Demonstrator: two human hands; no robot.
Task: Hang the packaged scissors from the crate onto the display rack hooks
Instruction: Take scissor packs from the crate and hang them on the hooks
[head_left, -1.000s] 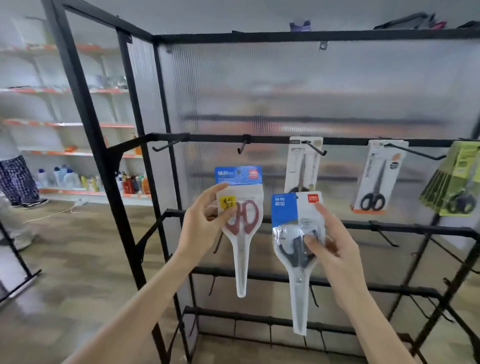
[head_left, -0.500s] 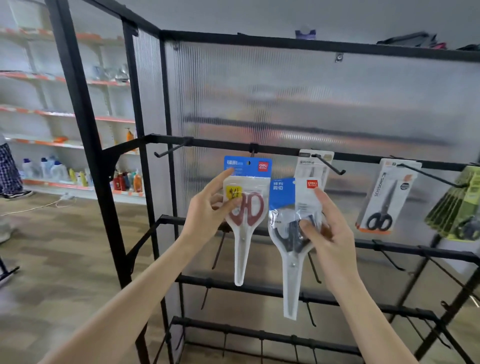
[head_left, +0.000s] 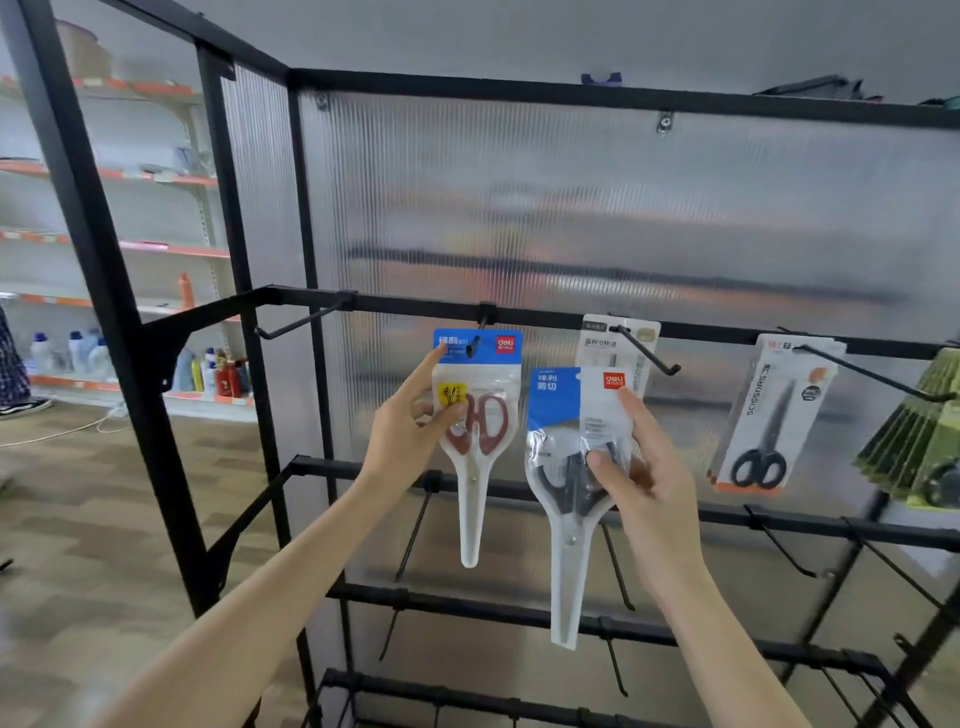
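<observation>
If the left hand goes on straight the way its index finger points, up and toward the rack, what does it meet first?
Probably the short hook under the top bar. The left hand holds the red scissors pack with its blue header already at that hook; depth is unclear.

Black rack (head_left: 519, 316); scissor packs (head_left: 769, 415) on hooks (head_left: 644, 351).

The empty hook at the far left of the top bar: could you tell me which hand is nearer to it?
Left. The left hand is below-right of the empty hook; the right hand is farther right.
</observation>
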